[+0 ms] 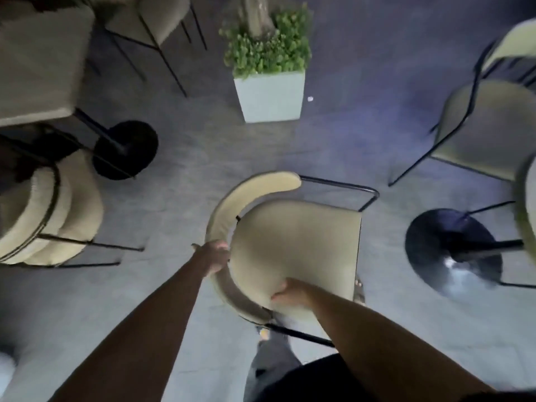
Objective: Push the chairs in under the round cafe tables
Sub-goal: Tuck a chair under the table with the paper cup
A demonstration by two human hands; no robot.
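Down at the centre of the frame, a cream chair (pixel 298 242) with a black metal frame stands on the grey floor (pixel 179 158), its curved backrest toward the left. The left hand (pixel 213 256) is closed around the backrest; the right hand (pixel 290 293) grips the near edge of the seat cushion. At right is a round black table base (pixel 452 250), well apart from the chair. A white planter (pixel 271 95) stands at upper centre.

I see a cream cushioned chair (pixel 295 245) with curved backrest and thin black frame, out in the open, well left of the near table's black round base (pixel 452 250).
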